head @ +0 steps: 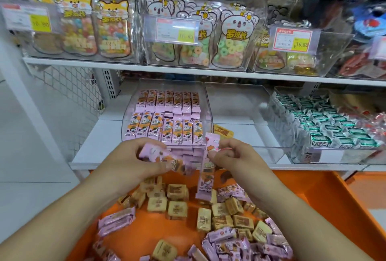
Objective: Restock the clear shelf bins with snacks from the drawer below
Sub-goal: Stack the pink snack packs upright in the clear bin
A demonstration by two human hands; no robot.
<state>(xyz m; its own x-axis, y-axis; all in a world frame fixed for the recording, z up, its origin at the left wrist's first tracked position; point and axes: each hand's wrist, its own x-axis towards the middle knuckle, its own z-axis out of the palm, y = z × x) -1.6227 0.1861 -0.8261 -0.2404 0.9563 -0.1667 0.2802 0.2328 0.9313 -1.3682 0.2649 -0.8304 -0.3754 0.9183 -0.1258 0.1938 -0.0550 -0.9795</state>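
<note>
Pink snack packets (158,156) are sitting bunched in the left hand (133,160), fingers curling round them, while the right hand (231,156) is pinching one long pink packet (205,177) hanging upright. Both hands are hovering close together, forearms reaching forward, over the orange drawer (325,193) of loose snacks, just before the part-filled clear bin (167,118) on the shelf (100,145).

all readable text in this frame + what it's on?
"16.80": yellow price tag on the right upper bin.
"16.80": faint, on the middle tag and the left tag.
"罗拉长": koala candy bag; the middle character is unsure.
Fine print on the tags, pink snack packs and green packs: too blurred.
</note>
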